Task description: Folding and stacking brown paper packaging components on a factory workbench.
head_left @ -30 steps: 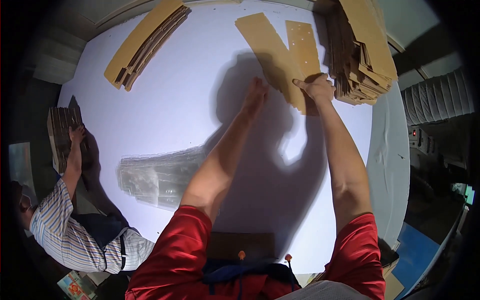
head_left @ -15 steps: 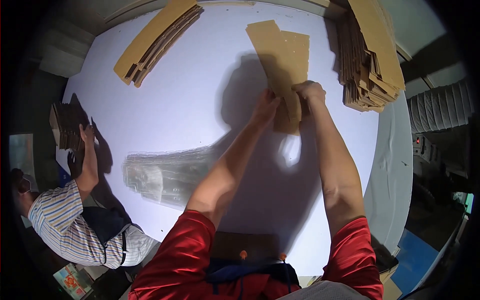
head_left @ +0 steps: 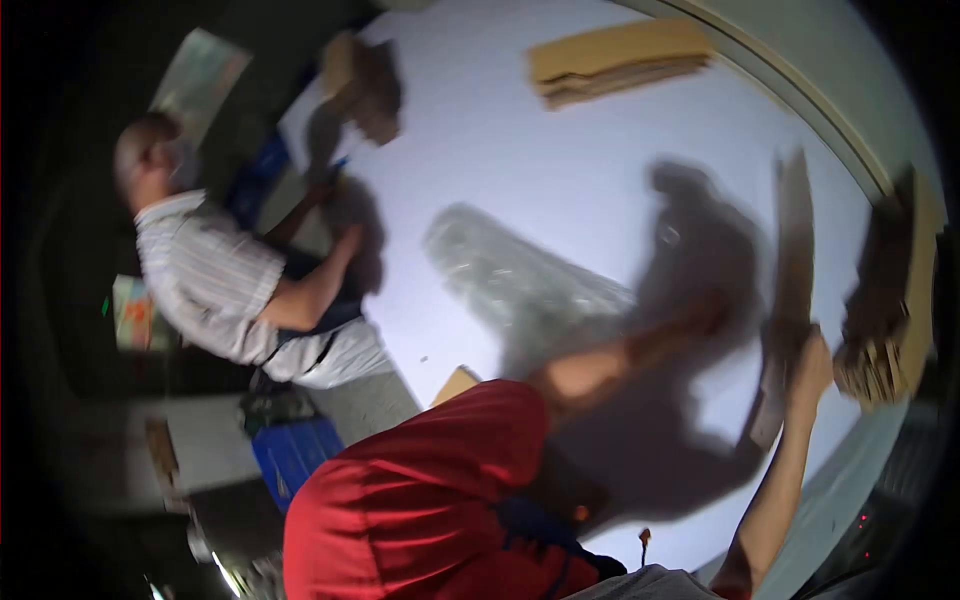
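The picture is smeared by motion. My right hand (head_left: 812, 362) grips the edge of a long flat cardboard sheet (head_left: 792, 230) that lies on the white table (head_left: 520, 170) at the right. My left hand (head_left: 712, 316) reaches into the dark shadow just left of that sheet. Blur hides its fingers, and whether it touches the sheet. My red sleeves fill the lower middle.
A stack of folded cardboard (head_left: 890, 330) sits at the table's right rim, and another stack (head_left: 620, 62) at the far edge. Clear plastic bags (head_left: 520, 270) lie mid-table. A person in a striped shirt (head_left: 215, 290) works at the left, handling cardboard (head_left: 362, 80). A blue crate (head_left: 290, 452) stands on the floor.
The view has swung sharply left, so the table and stacks now sit rotated and blurred. The cardboard sheet has been drawn nearer, with my right hand still on it.
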